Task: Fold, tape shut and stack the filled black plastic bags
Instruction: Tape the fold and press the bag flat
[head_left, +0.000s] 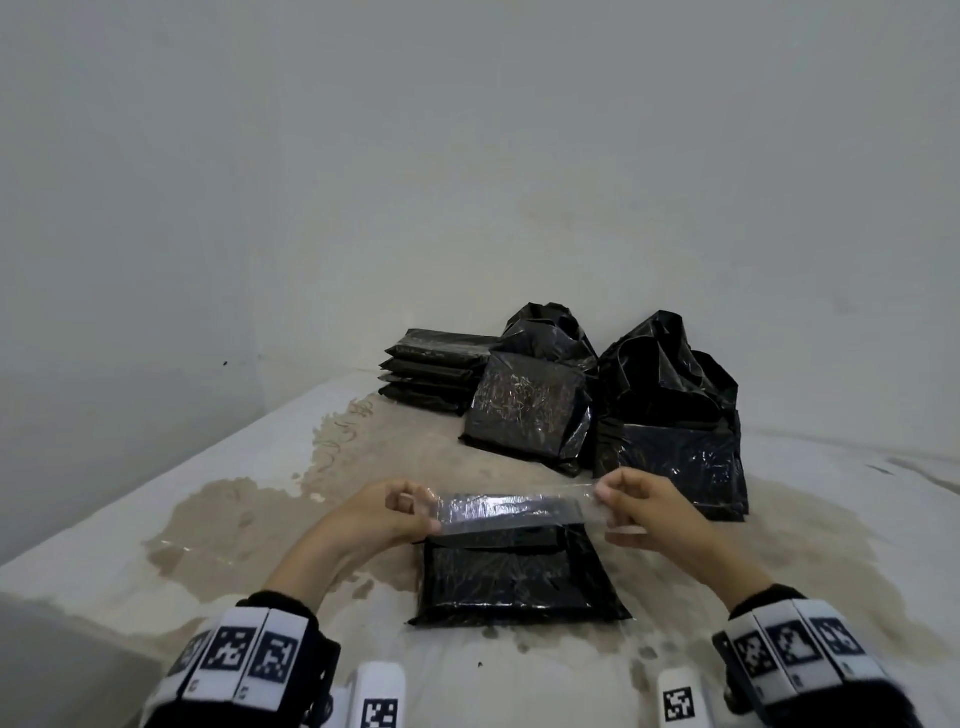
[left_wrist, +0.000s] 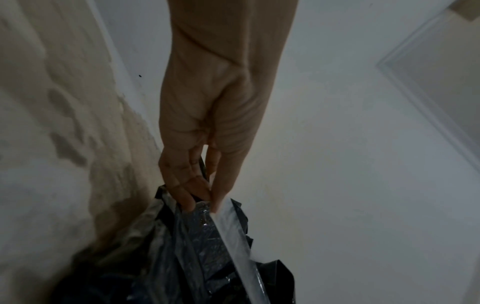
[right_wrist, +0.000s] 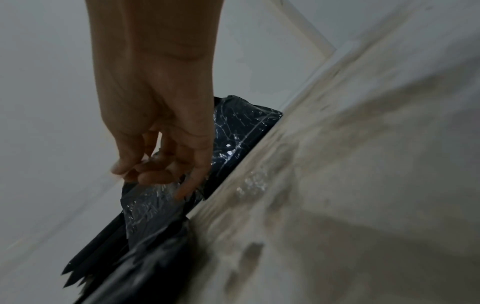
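A folded black bag (head_left: 511, 582) lies on the stained surface in front of me. Just above its far edge I stretch a strip of clear tape (head_left: 511, 512) between both hands. My left hand (head_left: 402, 512) pinches the tape's left end, and the left wrist view shows that hand (left_wrist: 205, 197) with the clear tape (left_wrist: 233, 232) running away from it. My right hand (head_left: 613, 496) pinches the right end; in the right wrist view its fingers (right_wrist: 155, 174) hold crinkled tape (right_wrist: 153, 197) over the black bag (right_wrist: 233, 135).
A stack of flat taped bags (head_left: 436, 376) sits at the back by the wall. One packed bag (head_left: 527, 415) leans in the middle, with loose-topped filled bags (head_left: 670, 410) to its right. The surface's left edge (head_left: 156, 467) drops off.
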